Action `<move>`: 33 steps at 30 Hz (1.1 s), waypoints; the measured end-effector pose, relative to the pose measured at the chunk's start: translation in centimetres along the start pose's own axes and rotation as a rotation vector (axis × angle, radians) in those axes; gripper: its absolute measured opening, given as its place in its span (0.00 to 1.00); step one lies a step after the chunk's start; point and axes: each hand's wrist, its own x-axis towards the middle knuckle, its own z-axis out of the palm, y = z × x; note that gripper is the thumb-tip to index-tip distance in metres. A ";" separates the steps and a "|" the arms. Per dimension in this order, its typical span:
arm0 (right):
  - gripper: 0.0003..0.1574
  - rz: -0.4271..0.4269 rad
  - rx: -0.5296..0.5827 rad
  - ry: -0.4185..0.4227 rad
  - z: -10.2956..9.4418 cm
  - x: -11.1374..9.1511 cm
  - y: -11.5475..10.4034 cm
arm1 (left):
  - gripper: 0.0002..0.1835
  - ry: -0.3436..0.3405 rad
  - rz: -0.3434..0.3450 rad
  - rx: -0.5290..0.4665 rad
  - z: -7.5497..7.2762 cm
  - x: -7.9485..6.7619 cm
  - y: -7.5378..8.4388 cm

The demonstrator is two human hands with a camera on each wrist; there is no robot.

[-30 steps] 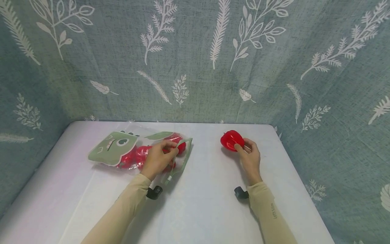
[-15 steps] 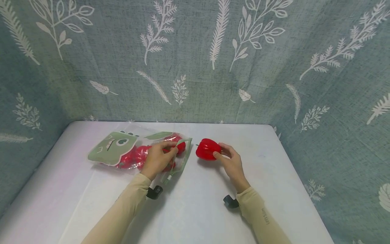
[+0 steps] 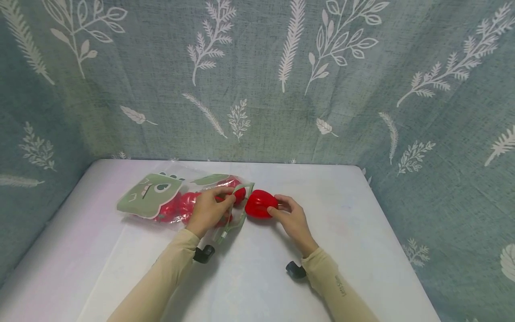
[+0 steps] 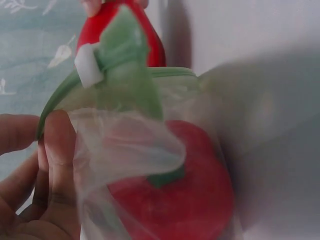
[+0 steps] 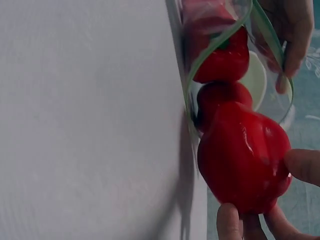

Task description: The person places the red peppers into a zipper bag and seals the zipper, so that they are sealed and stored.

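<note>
A clear zip bag (image 3: 150, 199) with a green cartoon face lies on the table, several red bell peppers (image 4: 195, 200) inside it. My left hand (image 3: 211, 209) pinches the green zip edge (image 4: 55, 97) of its mouth between thumb and finger, holding the mouth apart. A white slider (image 4: 89, 65) sits on that zip. My right hand (image 3: 293, 219) grips another red bell pepper (image 3: 260, 204) by one end, thumb on one side and fingers on the other. That pepper is right at the bag's opening, in front of the peppers inside, as the right wrist view shows.
The white table (image 3: 354, 250) carries the bag on its left half. A green leaf-print curtain (image 3: 257, 80) hangs behind and on both sides. A dark wrist camera (image 3: 295, 269) juts from each sleeve, close to the tabletop.
My right hand has carried the bell pepper leftward from the right side of the table to the bag's mouth, turning it on the way. My left hand and the bag have stayed put.
</note>
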 end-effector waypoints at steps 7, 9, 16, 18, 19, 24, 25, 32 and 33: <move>0.33 0.018 -0.020 0.016 0.7 0.2 0.0 | 0.20 -0.008 0.001 0.006 0.0 0.0 0.1; 0.34 0.024 -0.019 0.017 0.8 0.2 -0.1 | 0.21 -0.010 0.000 -0.001 0.0 0.0 0.2; 0.34 0.021 -0.021 0.020 1.3 0.2 -0.4 | 0.21 -0.010 0.037 -0.018 0.0 -0.2 0.2; 0.34 0.010 -0.024 0.018 1.5 0.2 -0.5 | 0.21 -0.007 0.047 -0.012 0.0 -0.2 0.2; 0.34 0.004 -0.028 0.016 1.6 0.3 -0.5 | 0.21 -0.008 0.050 -0.012 0.1 -0.2 0.2; 0.34 -0.008 -0.039 0.019 2.1 0.4 -0.5 | 0.22 -0.014 0.056 -0.015 0.2 -0.1 0.1; 0.34 -0.007 -0.037 0.025 2.2 0.4 -0.5 | 0.22 -0.016 0.062 -0.017 0.2 -0.1 0.1; 0.34 -0.014 -0.001 0.037 2.9 0.6 -0.7 | 0.21 -0.027 0.111 -0.019 0.1 -0.2 0.1; 0.35 -0.017 0.000 0.039 3.0 0.6 -0.8 | 0.21 -0.027 0.114 -0.019 0.1 -0.2 0.1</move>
